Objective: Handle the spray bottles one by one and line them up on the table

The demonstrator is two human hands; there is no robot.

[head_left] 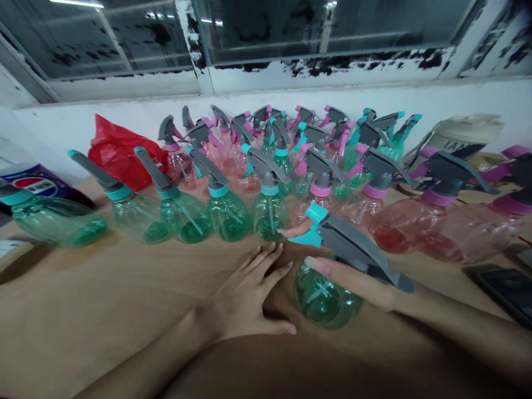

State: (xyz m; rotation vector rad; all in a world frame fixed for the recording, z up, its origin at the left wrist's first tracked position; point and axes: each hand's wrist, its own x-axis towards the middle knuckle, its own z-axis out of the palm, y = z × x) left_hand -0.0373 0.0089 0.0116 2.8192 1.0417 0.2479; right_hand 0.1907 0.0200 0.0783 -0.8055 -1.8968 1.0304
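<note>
My right hand (353, 280) is closed around the neck of a green spray bottle (326, 302) with a grey and turquoise trigger head, its index finger by the trigger. The bottle is close to the tabletop; whether it touches is unclear. To its left, my left hand (249, 293) lies flat on the brown table (124, 310), fingers spread and holding nothing. Just beyond my fingertips stands a green spray bottle (269, 213) in a front row. More green bottles with turquoise collars line up on the left, and pink spray bottles (405, 221) with pink collars on the right.
Behind the front row stand several more pink and green spray bottles (282, 163). A red plastic bag (120, 152) and a Pepsi bottle (45, 183) are at the left. A beige cloth bag (457, 136) sits at the back right, a dark phone (509, 291) at the right edge.
</note>
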